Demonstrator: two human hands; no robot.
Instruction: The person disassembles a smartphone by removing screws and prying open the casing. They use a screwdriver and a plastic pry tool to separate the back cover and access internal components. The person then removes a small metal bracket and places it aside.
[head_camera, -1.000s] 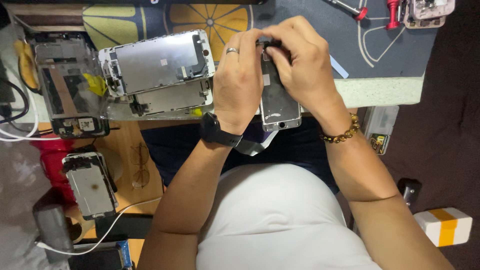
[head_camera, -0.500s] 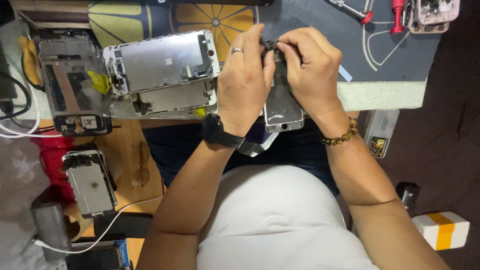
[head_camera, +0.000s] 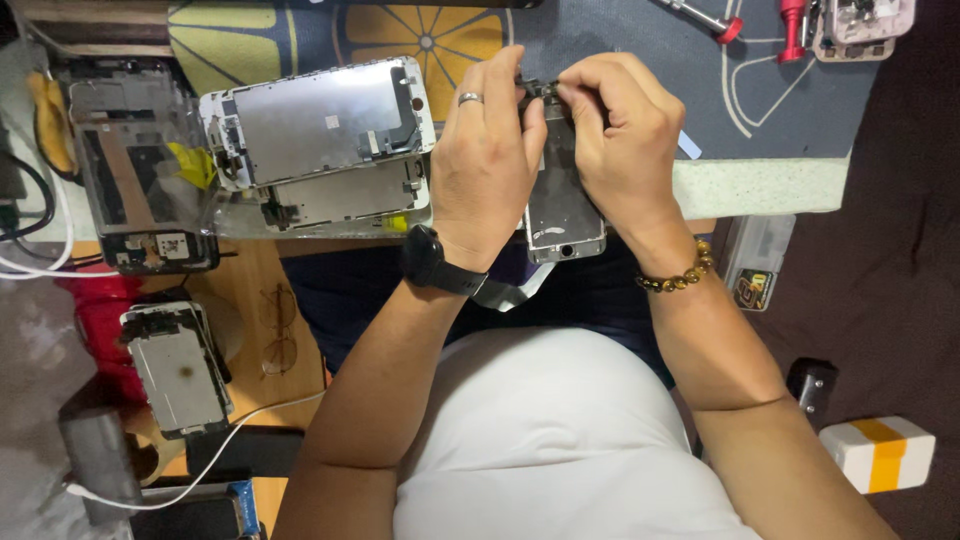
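Observation:
My left hand (head_camera: 487, 160), with a ring and a black wrist watch, and my right hand (head_camera: 620, 150), with a beaded bracelet, meet over a phone screen assembly (head_camera: 562, 215) that hangs past the mat's front edge. The fingertips of both hands pinch a small dark part (head_camera: 543, 88) at the assembly's far end. Much of the assembly is hidden behind my hands. Left of my left hand lie two more screen assemblies (head_camera: 320, 125), metal backs up, stacked one on the other.
A grey work mat (head_camera: 780, 110) with orange slice prints covers the bench. Red-handled screwdrivers (head_camera: 790, 15) lie at the far right. Disassembled phone frames (head_camera: 130, 170) sit left, another phone part (head_camera: 180, 370) lower left, with a white cable (head_camera: 200, 470). A white and yellow box (head_camera: 878, 455) sits lower right.
Both hands have shifted slightly toward the far end of the assembly and the fingertips closed in on the small dark part. The view moved a little closer.

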